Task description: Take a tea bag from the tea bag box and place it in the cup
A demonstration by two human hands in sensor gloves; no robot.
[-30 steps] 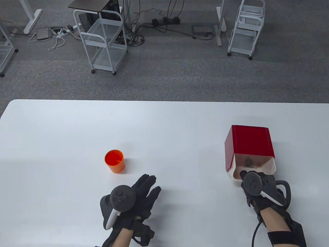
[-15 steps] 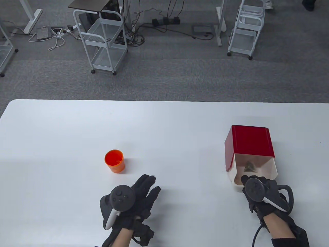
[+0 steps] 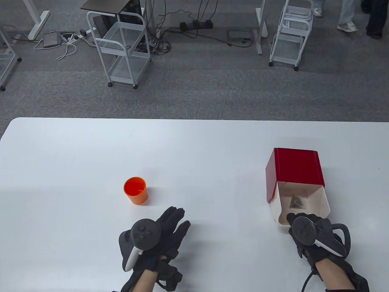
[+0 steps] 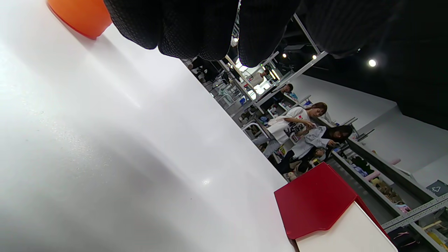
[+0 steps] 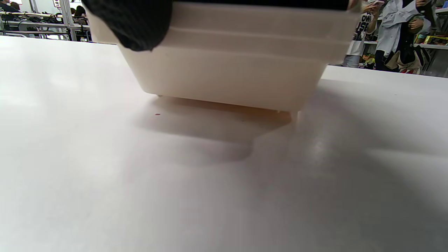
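The tea bag box [image 3: 294, 168] has a red cover and a cream drawer [image 3: 323, 203] pulled out toward me. A brownish tea bag [image 3: 296, 202] lies inside the drawer. My right hand [image 3: 307, 226] grips the drawer's front wall; in the right wrist view a fingertip [image 5: 136, 24] curls over the drawer's rim [image 5: 245, 45]. The orange cup [image 3: 135, 190] stands upright and empty at centre left. My left hand [image 3: 173, 223] rests flat and empty on the table just right of and below the cup. The left wrist view shows the cup [image 4: 80, 15] and the red cover [image 4: 311, 203].
The white table [image 3: 194, 146] carries only the cup and the box. Beyond its far edge are wire carts [image 3: 121, 48], cables and people's legs [image 3: 346, 15] on the grey carpet.
My right hand has pulled the drawer further out toward me, so more of its inside and the tea bag now show. The left hand and the cup have not moved.
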